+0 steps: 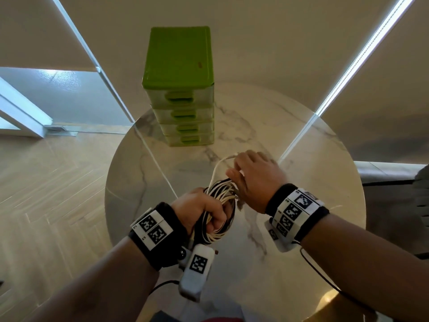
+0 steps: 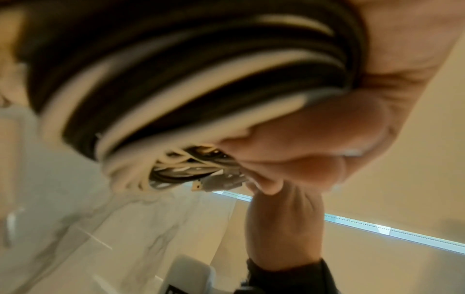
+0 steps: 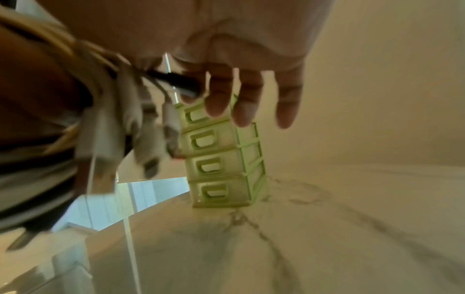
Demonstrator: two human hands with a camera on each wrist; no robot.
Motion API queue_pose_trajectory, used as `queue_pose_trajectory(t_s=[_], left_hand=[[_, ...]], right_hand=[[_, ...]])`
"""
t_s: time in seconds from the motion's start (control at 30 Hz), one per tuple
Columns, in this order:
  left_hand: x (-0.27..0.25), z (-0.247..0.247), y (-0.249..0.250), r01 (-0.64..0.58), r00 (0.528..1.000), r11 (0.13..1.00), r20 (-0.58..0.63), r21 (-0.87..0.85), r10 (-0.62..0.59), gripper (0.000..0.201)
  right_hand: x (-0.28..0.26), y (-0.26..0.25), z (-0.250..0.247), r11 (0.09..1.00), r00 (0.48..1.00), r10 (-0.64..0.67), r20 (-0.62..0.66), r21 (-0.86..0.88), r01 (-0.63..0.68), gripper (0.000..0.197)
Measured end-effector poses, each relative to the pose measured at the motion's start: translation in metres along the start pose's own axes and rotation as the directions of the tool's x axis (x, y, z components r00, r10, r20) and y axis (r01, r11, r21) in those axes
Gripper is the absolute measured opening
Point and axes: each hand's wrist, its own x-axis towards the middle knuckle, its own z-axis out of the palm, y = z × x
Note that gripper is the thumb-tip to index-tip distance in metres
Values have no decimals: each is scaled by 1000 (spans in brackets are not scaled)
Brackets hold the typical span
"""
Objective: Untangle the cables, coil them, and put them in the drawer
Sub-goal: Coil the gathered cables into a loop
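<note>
Head view: a mixed coil of black and white cables (image 1: 219, 205) is held above the near middle of the round marble surface (image 1: 290, 140).
Left hand (image 1: 204, 211): its fingers are curled tightly round the near side of the coil.
Right hand (image 1: 253, 177): a loose white cable end (image 1: 217, 167) looks to be pinched at the far side of the coil; three fingers (image 3: 219, 93) are seen hanging straight in the right wrist view.
Step in hand: coiling is judged nearly finished, with only the white tail left out.
Next move: the tail would need tucking in, then one hand freed for a drawer.
Drawer unit: a green four-drawer tower (image 1: 183, 89) stands at the far side, well apart from the coil, all drawers shut.
Obstacle: both hands are occupied; loose plugs (image 3: 100, 139) dangling from the coil could snag.
</note>
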Motion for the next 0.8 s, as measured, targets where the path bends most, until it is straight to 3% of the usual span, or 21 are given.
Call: queue_pose_trajectory(t_s=[0.07, 0.13, 0.17, 0.23, 0.3, 0.37, 0.43, 0.53, 0.63, 0.8], left_hand=[[3, -4, -2, 28, 999, 999, -39, 17, -28, 27], [4, -5, -2, 33, 998, 999, -54, 14, -32, 19], [4, -5, -1, 25, 998, 1000, -51, 13, -24, 12], [8, -5, -2, -13, 999, 1000, -40, -5, 13, 13], [13, -7, -4, -47, 996, 999, -80, 19, 48, 15], [10, -8, -2, -45, 998, 997, -44, 66, 48, 6], [3, -9, 0, 14, 994, 999, 107, 44, -18, 3], [0, -18, 0, 7, 947, 995, 320, -96, 24, 11], [0, -27, 0, -15, 894, 980, 436, -198, 102, 18], [3, -32, 0, -17, 812, 941, 545, -337, 210, 21]], right_hand=[[-5, -2, -8, 998, 980, 18, -199, -53, -29, 21], [-12, -12, -15, 987, 911, -151, -385, -5, 161, 27], [-15, -18, -17, 958, 882, -257, -394, 16, 287, 36], [-18, -31, -14, 875, 853, -453, -258, 55, 481, 56], [-17, -38, -4, 837, 841, -537, -64, 87, 541, 70], [-12, -35, 6, 840, 848, -529, 36, 166, 517, 78], [-7, -26, 11, 844, 874, -485, 32, 281, 457, 81], [-7, -17, 12, 817, 952, -304, 35, 523, 242, 75], [-6, -17, 14, 712, 985, -160, 66, 698, 69, 67], [-5, -23, 15, 484, 993, -105, 62, 875, -3, 73]])
